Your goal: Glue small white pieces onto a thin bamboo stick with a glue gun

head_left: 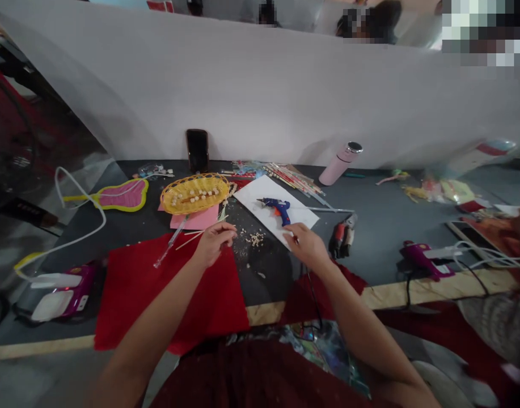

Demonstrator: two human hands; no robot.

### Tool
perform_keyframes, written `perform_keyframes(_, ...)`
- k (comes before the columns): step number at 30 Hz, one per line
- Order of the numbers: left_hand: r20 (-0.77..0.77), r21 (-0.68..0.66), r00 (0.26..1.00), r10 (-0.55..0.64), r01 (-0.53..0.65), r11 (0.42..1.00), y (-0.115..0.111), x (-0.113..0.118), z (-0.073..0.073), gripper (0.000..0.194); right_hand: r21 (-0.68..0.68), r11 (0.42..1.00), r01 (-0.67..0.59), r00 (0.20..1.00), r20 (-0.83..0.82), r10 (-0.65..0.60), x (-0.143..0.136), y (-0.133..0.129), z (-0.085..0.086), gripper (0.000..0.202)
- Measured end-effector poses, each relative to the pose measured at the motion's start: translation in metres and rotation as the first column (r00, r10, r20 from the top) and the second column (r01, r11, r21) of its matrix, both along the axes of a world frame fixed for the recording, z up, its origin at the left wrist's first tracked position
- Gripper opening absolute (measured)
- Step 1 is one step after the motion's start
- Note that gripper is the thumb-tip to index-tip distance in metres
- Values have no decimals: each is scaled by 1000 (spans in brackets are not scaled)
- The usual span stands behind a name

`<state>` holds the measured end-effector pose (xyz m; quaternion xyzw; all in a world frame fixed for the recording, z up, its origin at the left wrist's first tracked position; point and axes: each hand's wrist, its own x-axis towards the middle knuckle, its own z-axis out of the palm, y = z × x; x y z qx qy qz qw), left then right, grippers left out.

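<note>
My left hand (217,242) is closed in a pinch above the red cloth (157,300); anything between its fingertips is too small to make out. Thin pale sticks (189,240) lie just beside it. A blue glue gun (278,208) with an orange trigger rests on a white sheet (260,195), nozzle to the left. The curled fingers of my right hand (306,243) are at the lower end of its handle. Between my hands, small beige bits (255,238) are scattered on the dark table. A yellow basket (195,194) containing small pale pieces stands beyond my left hand.
Pliers (343,235) lie right of the sheet. A pink bottle (340,163), patterned sticks (291,178) and a phone (197,150) are near the partition (260,96). Purple power strips (79,289) with cords sit at both sides. Another person's arm shows far right.
</note>
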<state>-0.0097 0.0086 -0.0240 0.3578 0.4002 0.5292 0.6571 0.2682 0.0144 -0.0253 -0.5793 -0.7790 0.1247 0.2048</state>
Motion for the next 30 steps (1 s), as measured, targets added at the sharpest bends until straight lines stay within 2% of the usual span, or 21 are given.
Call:
perform_keyframes(4, 84, -34, 996, -15, 18, 999, -3, -4, -13, 12, -86, 971, 224, 975, 11, -224, 18, 23, 6, 27)
perform_keyframes(9, 170, -73, 983, -66, 80, 994, -6, -6, -21, 20, -178, 919, 351, 936, 111, -335, 10, 49, 3, 42)
perform_keyframes(14, 179, -105, 982, -60, 80, 991, -7, -10, -20, 23, -259, 885, 386, 913, 248, -325, -2, 69, 2, 46)
perform_keyframes(19, 166, -113, 984, -67, 86, 990, -7, -10, -21, 22, -274, 879, 390, 911, 253, -325, -11, 81, 7, 42)
perform_keyframes(25, 129, -98, 988, -79, 92, 991, -10, -7, -15, 21, -253, 875, 413, 908, 183, -376, -19, 84, 8, 32)
perform_keyframes(30, 148, -77, 986, -76, 88, 993, -11, -7, -11, 21, -228, 873, 432, 899, 28, -437, -15, 84, 8, 25)
